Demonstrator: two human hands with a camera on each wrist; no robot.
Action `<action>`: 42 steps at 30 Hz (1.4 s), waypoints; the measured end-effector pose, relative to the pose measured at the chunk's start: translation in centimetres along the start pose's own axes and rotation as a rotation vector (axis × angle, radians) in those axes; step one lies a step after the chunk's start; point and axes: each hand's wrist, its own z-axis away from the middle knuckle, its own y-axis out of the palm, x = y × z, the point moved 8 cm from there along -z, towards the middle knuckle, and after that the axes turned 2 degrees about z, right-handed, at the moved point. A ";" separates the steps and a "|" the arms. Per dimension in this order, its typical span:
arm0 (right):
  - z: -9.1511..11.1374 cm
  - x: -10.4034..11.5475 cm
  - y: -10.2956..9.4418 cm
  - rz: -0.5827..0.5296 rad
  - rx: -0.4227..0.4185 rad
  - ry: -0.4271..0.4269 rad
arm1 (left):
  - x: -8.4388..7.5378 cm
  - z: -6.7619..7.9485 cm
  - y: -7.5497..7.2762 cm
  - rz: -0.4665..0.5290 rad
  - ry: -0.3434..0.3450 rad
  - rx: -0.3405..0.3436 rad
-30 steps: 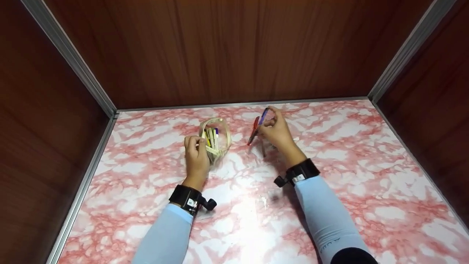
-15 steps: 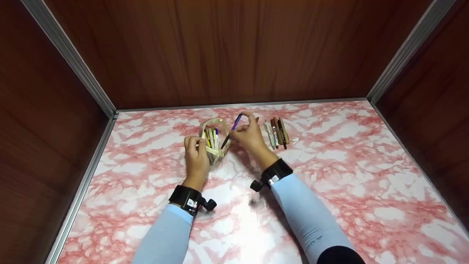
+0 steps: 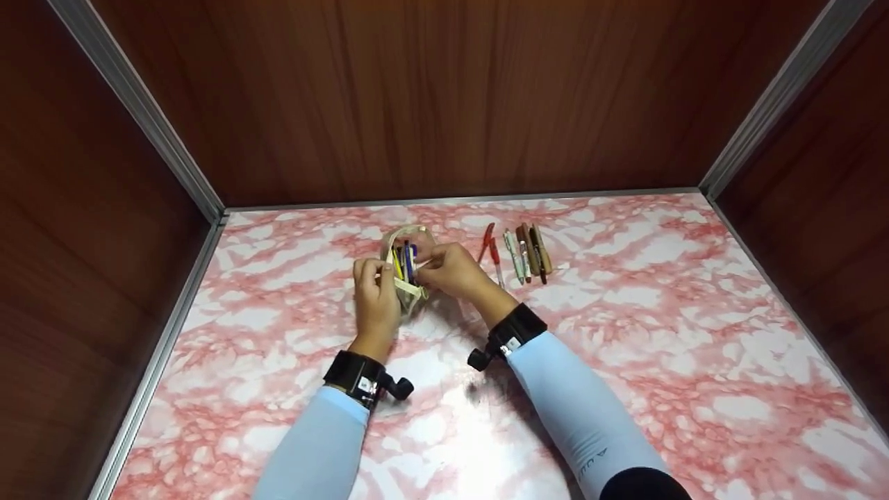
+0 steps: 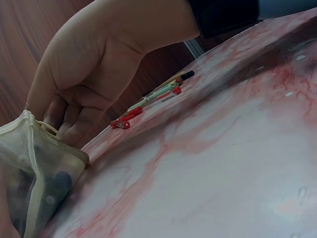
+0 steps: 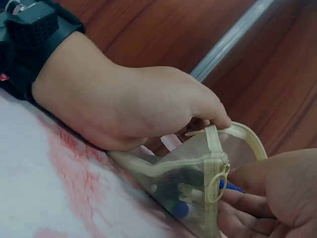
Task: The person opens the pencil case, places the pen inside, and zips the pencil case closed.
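A cream mesh zip pouch (image 3: pixel 411 293) lies with its mouth spread, several pens and highlighters inside. My left hand (image 3: pixel 376 298) pinches its near-left rim, as the right wrist view also shows, thumb against the zip edge. My right hand (image 3: pixel 455 274) reaches into the mouth from the right, its fingertips partly hidden by the pouch. A blue pen (image 3: pixel 408 260) lies along the other pens within, and its blue end (image 5: pixel 231 186) shows between the right fingers. Through the mesh (image 4: pixel 54 163), pen ends look blurred.
Right of the pouch lie two red pens (image 3: pixel 495 253), a pale green pen (image 3: pixel 514 257) and several brown and dark pens (image 3: pixel 538 253). Wood-grain panels (image 3: pixel 444 97) enclose the marbled tabletop (image 3: pixel 625 333) at the back and both sides.
My right hand has picked the blue pen up from the right, carried it left and lowered it into the pouch. Two red pens now show uncovered. The left hand has stayed on the rim.
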 end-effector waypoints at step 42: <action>4.7 -7.5 -20.0 0.613 -0.353 0.066 | -0.5 0.0 -0.1 0.054 0.066 -0.043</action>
